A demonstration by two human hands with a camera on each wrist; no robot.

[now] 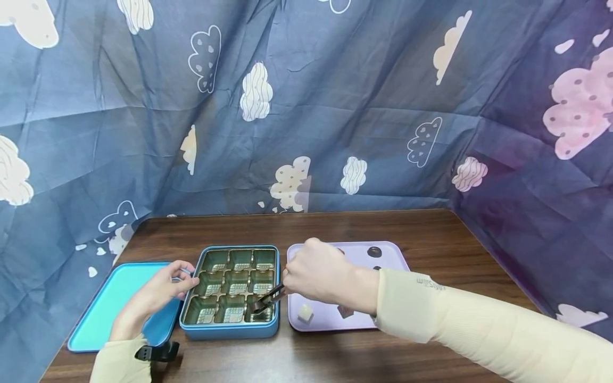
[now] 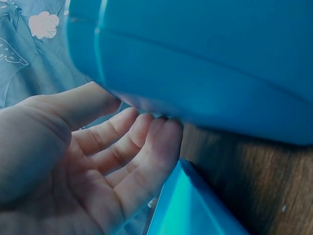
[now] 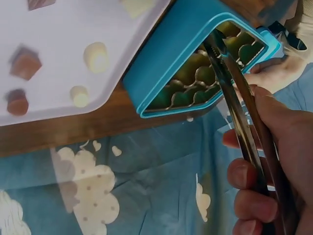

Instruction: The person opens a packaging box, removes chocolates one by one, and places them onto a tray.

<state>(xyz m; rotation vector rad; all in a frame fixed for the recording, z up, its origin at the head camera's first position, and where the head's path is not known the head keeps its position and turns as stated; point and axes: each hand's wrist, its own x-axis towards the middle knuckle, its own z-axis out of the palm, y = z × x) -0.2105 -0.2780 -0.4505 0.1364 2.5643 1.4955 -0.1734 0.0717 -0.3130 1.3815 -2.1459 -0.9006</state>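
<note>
My right hand [image 1: 316, 271] holds dark metal tongs [image 3: 242, 112], reaching over from the right. Their tips dip into the front right compartment of the blue box [image 1: 230, 332]. Something dark shows at the tips in the head view; I cannot tell whether it is a gripped piece. Inside the box sits a gold plastic insert [image 1: 238, 287] with square compartments in rows of three. At the box's left side my left hand [image 1: 160, 292] rests with loosely bent fingers, the thumb at the rim. Its fingertips [image 2: 164, 132] are right at the outer wall in the left wrist view.
A lilac tray [image 1: 299, 252] right of the box carries several small pieces, among them a white cube [image 1: 305, 313], a dark round piece [image 1: 374, 251] and a reddish-brown one [image 3: 26, 65]. A turquoise lid [image 1: 124, 287] lies at left. Patterned blue cloth [image 1: 306, 133] hangs behind the table.
</note>
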